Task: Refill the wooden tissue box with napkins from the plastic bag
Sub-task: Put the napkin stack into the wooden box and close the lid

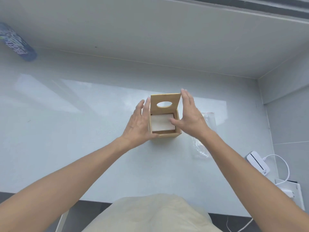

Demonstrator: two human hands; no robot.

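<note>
On the pale table (pixel 83 114), near its middle: a wooden box (pixel 168 135), lid (pixel 164 102) swung up and standing nearly upright at the far edge, oval slot in the lid facing the camera. Inside the box, a white stack of napkins (pixel 162 123), lying flat, filling most of the opening, top surface below the rim.

Left hand (pixel 138 123) flat against the box's left wall, fingers straight and pointing away, fingertips reaching up beside the lid's left edge, thumb low near the front corner. Gripping nothing; only pressing or touching the side.

Right hand (pixel 190 116) likewise flat and extended on the right side, fingers straight along the lid's right edge, thumb reaching inward over the box rim toward the napkins. Cannot tell whether the thumb touches the stack. Nothing held.

Just right of the box, partly hidden behind the right wrist: a clear plastic bag (pixel 203 141) with a red strip at its top, lying flat and looking limp.

Far left at the table's back: a blue printed can (pixel 16 41), standing near the wall. Far right, off the table edge: a white device (pixel 258 162) with a white cable (pixel 282 166) looping from it.
</note>
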